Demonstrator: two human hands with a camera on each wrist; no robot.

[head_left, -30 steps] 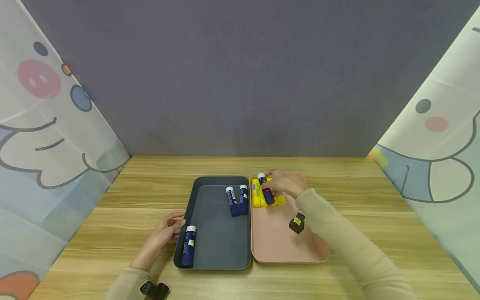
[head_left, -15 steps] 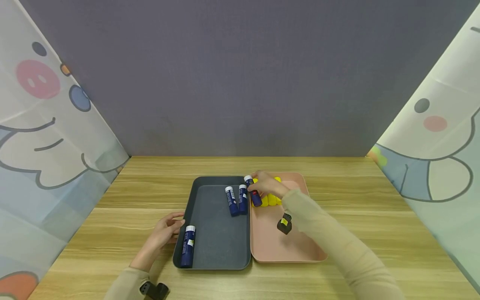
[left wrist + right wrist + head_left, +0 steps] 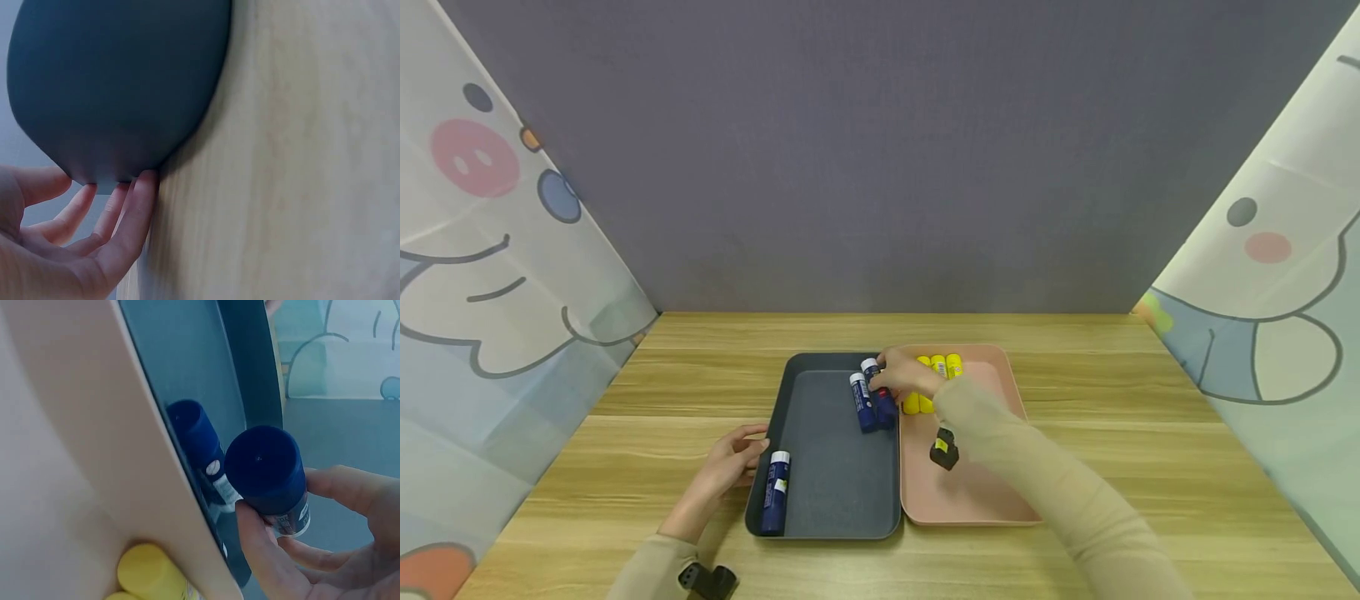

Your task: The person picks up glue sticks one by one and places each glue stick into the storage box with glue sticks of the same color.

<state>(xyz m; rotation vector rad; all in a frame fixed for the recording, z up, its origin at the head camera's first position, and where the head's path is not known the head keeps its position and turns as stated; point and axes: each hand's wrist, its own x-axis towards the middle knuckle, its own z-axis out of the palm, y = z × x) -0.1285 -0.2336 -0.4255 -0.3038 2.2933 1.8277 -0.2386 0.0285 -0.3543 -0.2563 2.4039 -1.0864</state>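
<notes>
My right hand (image 3: 906, 373) pinches a dark blue glue stick (image 3: 265, 469) with a white cap between thumb and fingers, held above the far right part of the dark grey tray (image 3: 842, 492). Close beneath lies another blue glue stick (image 3: 195, 434), mostly hidden in the head view. To its left rests a blue glue stick (image 3: 862, 404), and one more, a larger blue glue stick (image 3: 777, 493), lies along the tray's near left side. My left hand (image 3: 730, 462) touches the tray's outer left wall with its fingertips, fingers loosely bent.
Several yellow glue sticks (image 3: 954, 365) lie in a row at the far end of the pink tray (image 3: 962, 500), which stands against the grey tray's right side. Both trays are on a wooden table (image 3: 1120, 417). A grey panel (image 3: 880, 167) rises behind the table.
My right hand has carried the blue glue stick leftward, from above the yellow glue sticks over the shared rims to above the grey tray. The left hand stays at the tray's side.
</notes>
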